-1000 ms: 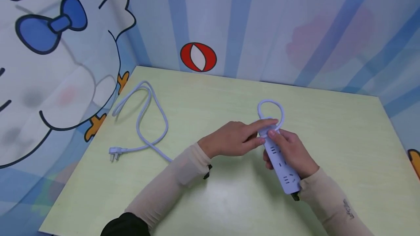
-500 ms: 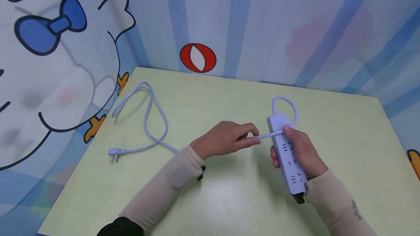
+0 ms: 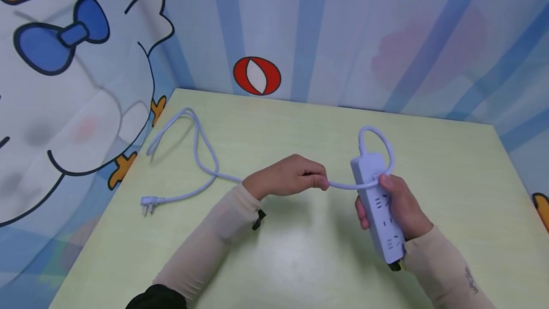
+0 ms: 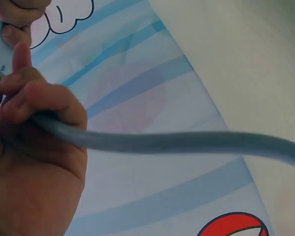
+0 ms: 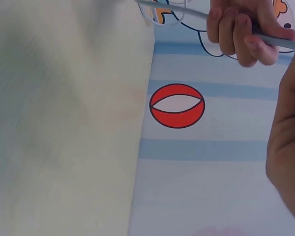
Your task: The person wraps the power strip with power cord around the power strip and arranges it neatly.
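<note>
A white power strip (image 3: pixel 381 209) is held tilted above the table in my right hand (image 3: pixel 405 206), thumb on its front edge and fingers behind it. Its cord (image 3: pixel 345 186) rises from the top end in a loop and crosses the strip's face near my thumb. To the left, my left hand (image 3: pixel 291 175) grips that cord with curled fingers. The left wrist view shows the cord (image 4: pixel 187 142) running out of the left hand (image 4: pixel 44 147). Beyond the left hand the cord trails away to its plug (image 3: pixel 150 202).
The pale green table (image 3: pixel 300 261) carries the loose, crossed cord loops at its left side. Patterned cloth walls (image 3: pixel 343 37) stand along the back and left edges. A small black piece (image 3: pixel 259 220) shows at the left wrist.
My left hand leaves the strip's top, takes hold of the cord and draws it left. The strip shifts slightly right and down. The cord on the table slides a little.
</note>
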Demonstrator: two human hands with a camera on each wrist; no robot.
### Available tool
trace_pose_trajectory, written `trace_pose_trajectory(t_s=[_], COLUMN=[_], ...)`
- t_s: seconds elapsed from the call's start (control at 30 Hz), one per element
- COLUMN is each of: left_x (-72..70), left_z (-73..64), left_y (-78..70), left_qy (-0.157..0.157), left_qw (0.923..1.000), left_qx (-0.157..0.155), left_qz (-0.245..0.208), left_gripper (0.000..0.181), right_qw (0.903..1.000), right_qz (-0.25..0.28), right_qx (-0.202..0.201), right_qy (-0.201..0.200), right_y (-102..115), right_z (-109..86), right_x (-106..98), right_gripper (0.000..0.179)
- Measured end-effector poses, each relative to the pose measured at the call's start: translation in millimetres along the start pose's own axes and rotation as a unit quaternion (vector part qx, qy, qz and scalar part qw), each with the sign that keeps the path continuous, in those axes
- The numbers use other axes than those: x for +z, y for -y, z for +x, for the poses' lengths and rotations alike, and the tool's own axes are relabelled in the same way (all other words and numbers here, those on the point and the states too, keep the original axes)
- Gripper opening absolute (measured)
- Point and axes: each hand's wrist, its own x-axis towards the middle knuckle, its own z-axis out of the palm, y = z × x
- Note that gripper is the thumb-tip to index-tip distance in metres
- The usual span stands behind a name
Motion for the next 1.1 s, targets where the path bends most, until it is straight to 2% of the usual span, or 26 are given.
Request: trace_pose_trajectory(t_s=[0.13, 0.3, 0.5, 0.6, 0.8, 0.87, 0.93, 1.0, 1.1], left_x=[-4.3, -8.8, -11.2, -11.0, -12.6, -15.7, -18.9, -20.5, -20.3], left_z=[2.3, 9.4, 16.5, 18.3, 22.3, 23.4, 24.6, 26.5, 30.1], left_y=[-0.5, -2.0, -5.1, -5.0, -7.6, -10.0, -12.6, -15.3, -21.1], left_qy=[0.019, 0.031, 0.062, 0.079, 0.109, 0.105, 0.091, 0.073, 0.058], left_qw=[0.9997, 0.9993, 0.9972, 0.9964, 0.9917, 0.9897, 0.9866, 0.9833, 0.9757], left_qx=[-0.006, -0.019, -0.040, -0.025, 0.043, 0.069, 0.094, 0.095, 0.055], left_qz=[-0.014, 0.007, 0.008, 0.018, 0.054, 0.068, 0.097, 0.137, 0.204], left_gripper=[0.023, 0.030, 0.009, 0.007, 0.012, 0.009, 0.006, 0.009, 0.022], right_qw=[0.9985, 0.9915, 0.9840, 0.9795, 0.9742, 0.9722, 0.9692, 0.9638, 0.9465], right_qz=[0.020, 0.029, 0.000, -0.015, -0.062, -0.079, -0.109, -0.151, -0.242], right_qx=[-0.015, -0.046, -0.058, -0.061, -0.017, -0.004, -0.007, -0.014, -0.041], right_qy=[0.048, 0.118, 0.168, 0.191, 0.217, 0.220, 0.221, 0.219, 0.209], right_y=[0, 3, 6, 6, 7, 9, 11, 14, 13], right_z=[-0.6, 3.9, 10.7, 13.5, 17.0, 17.6, 19.3, 21.6, 25.7], right_x=[1, 5, 13, 19, 33, 36, 38, 40, 43], right_gripper=[0.048, 0.044, 0.038, 0.033, 0.027, 0.028, 0.026, 0.022, 0.016])
